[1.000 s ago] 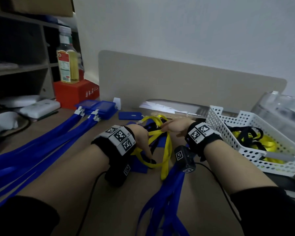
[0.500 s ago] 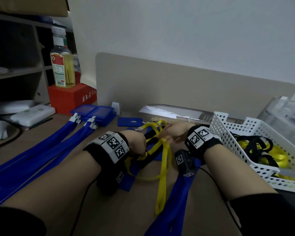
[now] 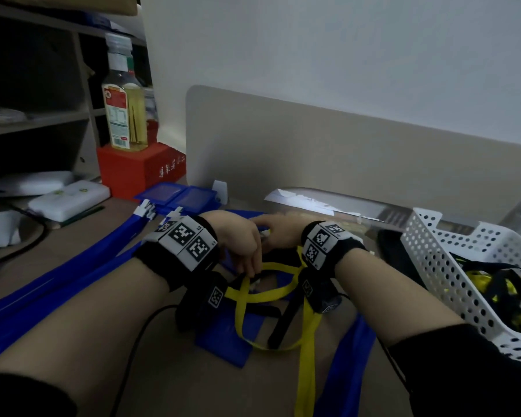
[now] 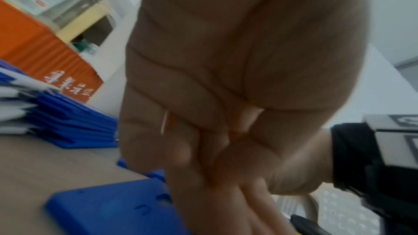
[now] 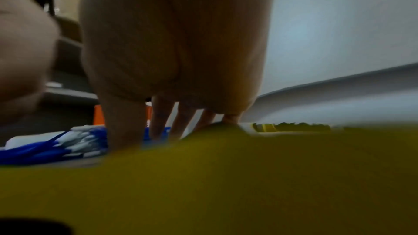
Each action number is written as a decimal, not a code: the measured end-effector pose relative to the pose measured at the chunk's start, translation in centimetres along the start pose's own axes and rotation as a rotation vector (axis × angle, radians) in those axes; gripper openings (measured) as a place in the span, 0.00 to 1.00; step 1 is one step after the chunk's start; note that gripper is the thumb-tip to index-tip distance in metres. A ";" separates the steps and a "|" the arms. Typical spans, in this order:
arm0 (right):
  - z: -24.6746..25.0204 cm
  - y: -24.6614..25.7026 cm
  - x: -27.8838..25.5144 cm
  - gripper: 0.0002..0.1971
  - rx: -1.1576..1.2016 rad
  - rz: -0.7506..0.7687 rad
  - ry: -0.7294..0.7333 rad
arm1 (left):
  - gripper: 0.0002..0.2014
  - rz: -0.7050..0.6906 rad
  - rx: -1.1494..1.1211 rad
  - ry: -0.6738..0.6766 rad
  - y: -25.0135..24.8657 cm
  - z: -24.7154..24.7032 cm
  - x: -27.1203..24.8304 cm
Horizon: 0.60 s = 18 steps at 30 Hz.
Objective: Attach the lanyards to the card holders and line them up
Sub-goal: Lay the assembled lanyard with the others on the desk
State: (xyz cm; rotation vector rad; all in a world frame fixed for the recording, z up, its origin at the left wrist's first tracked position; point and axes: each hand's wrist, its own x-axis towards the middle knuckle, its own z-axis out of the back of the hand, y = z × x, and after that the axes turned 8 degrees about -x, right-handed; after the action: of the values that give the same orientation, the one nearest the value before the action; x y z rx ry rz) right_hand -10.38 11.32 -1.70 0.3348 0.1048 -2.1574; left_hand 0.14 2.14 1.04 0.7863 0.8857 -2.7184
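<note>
My left hand pinches a yellow lanyard near its clip end, and the strap crosses itself in a loop below. Just beyond it, my right hand reaches left with straight fingers. Their tips are hidden behind the yellow lanyard, which runs under that wrist. A loose blue card holder lies beneath my left wrist and shows close up as the card holder. Two blue card holders with blue lanyards clipped on lie in a row at the back left. A black lanyard is tangled with the yellow one.
A white perforated basket at the right holds more yellow and black lanyards. More blue straps trail toward me. A red box with a bottle on it stands at the back left, and a beige divider runs behind.
Both hands have moved closer together. My left hand has taken the yellow lanyard near its clip and drawn the loop toward me. My right hand has let the strap go and reaches left.
</note>
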 end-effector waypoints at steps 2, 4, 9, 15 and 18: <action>-0.8 1.1 1.3 0.27 -0.072 -0.005 0.056 | 0.18 0.033 -0.044 -0.079 0.5 0.1 0.1; -1.3 1.6 2.0 0.25 -0.144 -0.025 0.058 | 0.17 0.046 -0.079 -0.126 1.0 0.1 0.5; -1.4 1.2 2.1 0.35 -0.223 -0.013 0.031 | 0.14 0.072 -0.153 -0.196 1.1 -0.1 0.7; -0.7 -0.3 -0.7 0.16 0.175 -0.072 -0.310 | 0.13 0.066 -0.281 -0.258 1.3 -0.7 0.2; 0.2 -0.6 -2.4 0.06 0.551 -0.190 -0.594 | 0.12 0.040 -0.342 -0.307 1.4 -1.3 -0.1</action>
State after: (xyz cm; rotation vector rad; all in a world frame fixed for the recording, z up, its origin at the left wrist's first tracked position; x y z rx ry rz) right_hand -9.64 13.51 -0.85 -0.0245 -0.8321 -2.3566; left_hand 1.20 1.77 -0.47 0.3057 1.1943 -2.4596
